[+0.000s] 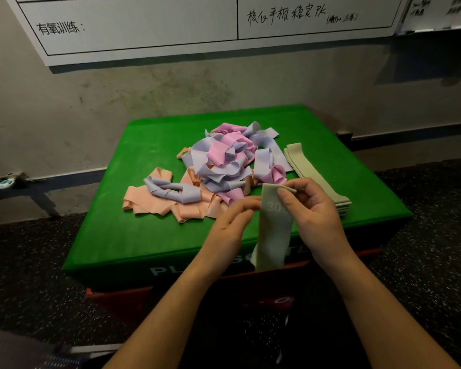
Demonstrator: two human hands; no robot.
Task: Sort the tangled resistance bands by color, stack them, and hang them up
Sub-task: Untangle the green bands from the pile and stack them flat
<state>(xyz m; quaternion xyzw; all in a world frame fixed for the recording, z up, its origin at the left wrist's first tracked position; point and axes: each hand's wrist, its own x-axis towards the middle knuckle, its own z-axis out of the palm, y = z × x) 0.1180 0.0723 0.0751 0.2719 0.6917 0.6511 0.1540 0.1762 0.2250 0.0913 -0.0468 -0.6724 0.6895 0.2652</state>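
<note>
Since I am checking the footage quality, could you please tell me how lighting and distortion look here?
Head view: dim, with the green box top brightest and the floor dark; wide-angle bending curves the whiteboard edge; the band's printed number reads softly.

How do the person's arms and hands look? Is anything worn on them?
Both forearms are bare, with no sleeves in view. The left hand and right hand wear no gloves; no rings, watch or bracelets show. Fingernails are short and unpainted.

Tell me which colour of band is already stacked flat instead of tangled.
The pale green bands, stacked flat at the right of the green box. The lavender, pink and peach bands lie knotted together in the middle heap.
</note>
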